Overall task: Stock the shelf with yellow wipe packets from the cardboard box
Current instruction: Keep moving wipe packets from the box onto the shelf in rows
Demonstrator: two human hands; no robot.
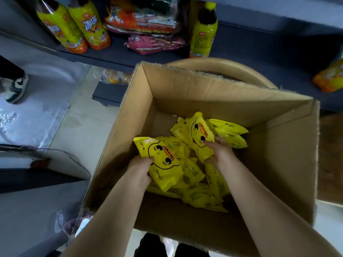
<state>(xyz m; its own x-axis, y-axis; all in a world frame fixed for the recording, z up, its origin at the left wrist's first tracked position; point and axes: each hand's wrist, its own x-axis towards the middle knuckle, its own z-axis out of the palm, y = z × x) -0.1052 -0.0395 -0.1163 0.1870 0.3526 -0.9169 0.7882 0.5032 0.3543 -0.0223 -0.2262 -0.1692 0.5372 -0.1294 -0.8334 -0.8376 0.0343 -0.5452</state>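
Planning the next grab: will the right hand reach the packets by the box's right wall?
Probably yes: those packets lie uncovered just past the right hand, though it grips a duck-face packet.

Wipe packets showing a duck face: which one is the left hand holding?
The nearer packet, by the cardboard box's left wall, gripped by the left hand. The other duck-face packet sits farther back, in the right hand.

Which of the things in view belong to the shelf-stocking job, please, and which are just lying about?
Job: cardboard box; yellow wipe packets in it; left hand and right hand, each gripping one packet; shelf.
Lying about: drink bottles; snack bags; someone's sneaker.
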